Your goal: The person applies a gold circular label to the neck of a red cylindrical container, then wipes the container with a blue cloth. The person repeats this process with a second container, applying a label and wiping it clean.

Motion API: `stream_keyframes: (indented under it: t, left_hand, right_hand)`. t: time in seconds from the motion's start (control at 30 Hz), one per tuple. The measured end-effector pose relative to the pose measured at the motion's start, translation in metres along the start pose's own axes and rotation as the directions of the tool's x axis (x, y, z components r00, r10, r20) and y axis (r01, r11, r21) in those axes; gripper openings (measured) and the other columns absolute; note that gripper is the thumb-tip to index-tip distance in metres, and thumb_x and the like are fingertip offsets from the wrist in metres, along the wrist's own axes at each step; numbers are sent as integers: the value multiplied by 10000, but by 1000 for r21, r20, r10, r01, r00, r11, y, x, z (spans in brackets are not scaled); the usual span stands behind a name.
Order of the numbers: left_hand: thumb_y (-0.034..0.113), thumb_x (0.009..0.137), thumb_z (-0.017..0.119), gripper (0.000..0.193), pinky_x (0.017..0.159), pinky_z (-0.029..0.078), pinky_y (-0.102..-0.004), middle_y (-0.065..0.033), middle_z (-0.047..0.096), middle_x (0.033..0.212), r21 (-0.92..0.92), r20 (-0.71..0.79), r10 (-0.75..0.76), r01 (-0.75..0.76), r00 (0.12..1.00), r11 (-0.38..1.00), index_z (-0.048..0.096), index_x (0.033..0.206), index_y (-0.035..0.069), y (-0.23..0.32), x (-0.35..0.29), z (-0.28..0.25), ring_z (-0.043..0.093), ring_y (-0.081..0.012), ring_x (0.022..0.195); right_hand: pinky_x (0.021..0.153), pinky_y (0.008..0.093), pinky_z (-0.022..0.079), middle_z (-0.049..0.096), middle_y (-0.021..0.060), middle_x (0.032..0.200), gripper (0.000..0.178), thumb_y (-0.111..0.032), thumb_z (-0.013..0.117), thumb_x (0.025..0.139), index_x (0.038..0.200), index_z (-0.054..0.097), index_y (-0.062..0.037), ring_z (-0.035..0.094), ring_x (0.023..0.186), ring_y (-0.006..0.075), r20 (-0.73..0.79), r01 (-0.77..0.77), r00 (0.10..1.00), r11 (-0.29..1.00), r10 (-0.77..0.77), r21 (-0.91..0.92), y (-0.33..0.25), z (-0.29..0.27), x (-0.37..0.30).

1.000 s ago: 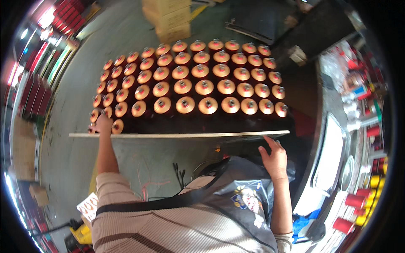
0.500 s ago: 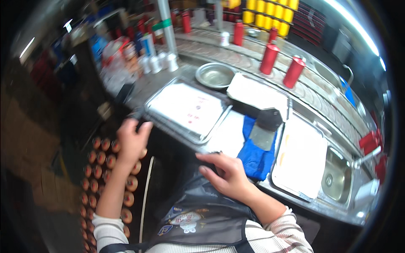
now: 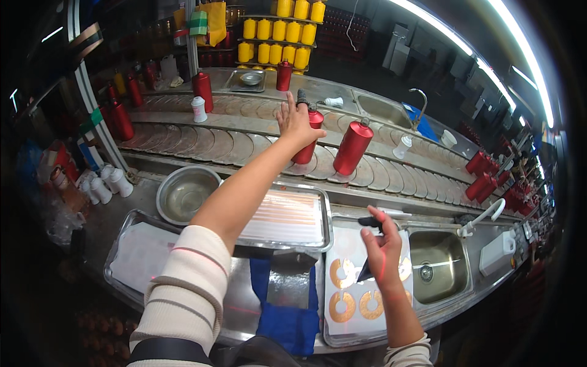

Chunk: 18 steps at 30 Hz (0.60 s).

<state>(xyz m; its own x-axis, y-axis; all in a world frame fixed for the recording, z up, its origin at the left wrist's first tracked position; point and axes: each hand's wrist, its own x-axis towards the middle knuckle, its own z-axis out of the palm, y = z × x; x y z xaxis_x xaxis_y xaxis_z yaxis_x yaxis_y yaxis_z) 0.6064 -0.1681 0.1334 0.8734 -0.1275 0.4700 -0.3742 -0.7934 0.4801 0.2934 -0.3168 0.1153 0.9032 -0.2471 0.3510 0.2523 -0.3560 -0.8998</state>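
My left hand (image 3: 296, 127) reaches far out over a belt of overlapping plates, fingers spread, at the upper part of a red bottle (image 3: 310, 136). The hand hides part of that bottle, so firm contact is unclear. A second red bottle (image 3: 353, 147) stands just right of it. My right hand (image 3: 386, 248) hovers with bent fingers over a tray (image 3: 326, 318) holding a white sheet with gold C-shaped stickers (image 3: 341, 306). Black covering shows on one finger. Under its palm a dark pointed piece (image 3: 365, 271) sticks out, apparently held; its kind is unclear.
A metal bowl (image 3: 188, 194) stands beside a tray of striped sheets (image 3: 287, 214). Another tray (image 3: 143, 248) lies at the left, and a blue cloth (image 3: 287, 327) bears a grey plate (image 3: 288, 284). A sink (image 3: 437, 266) with a tap (image 3: 489, 211) is at the right.
The view has swung to the right. My left hand has gone from the near left out to the red bottle; my right hand is now above the sticker tray.
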Motion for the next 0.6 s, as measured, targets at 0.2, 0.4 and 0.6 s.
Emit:
stream_keyframes:
  t: [0.2, 0.4, 0.6]
  left_hand:
    - [410, 563, 884, 894, 1030, 411, -563, -257, 432, 1357, -375, 119, -107, 144, 987, 916, 484, 1301, 102, -2, 49, 84, 462, -434, 1268]
    - [328, 610, 900, 627, 895, 526, -379, -146, 658, 1069, -552, -138, 91, -153, 986, 820, 592, 1080, 50, -4, 10, 71, 649, -277, 1001]
    - [209, 669, 921, 676, 872, 553, -324, -82, 664, 1101, -722, -105, 197, -211, 975, 659, 580, 1225, 32, -7, -119, -128, 658, -170, 985]
  right_hand:
    - [553, 156, 384, 673, 101, 1054, 487, -9, 667, 859, 1330, 554, 34, 486, 593, -5, 83, -150, 985, 988, 151, -21, 7, 28, -40]
    - [595, 153, 425, 655, 100, 1076, 419, 7, 634, 888, 1301, 569, 46, 544, 664, 8, 36, -342, 940, 934, 340, 100, 28, 17, -56]
    - [609, 143, 436, 666, 66, 1023, 328, 12, 618, 907, 1234, 617, 26, 552, 672, 7, -16, -406, 912, 909, 409, 96, 46, -19, -70]
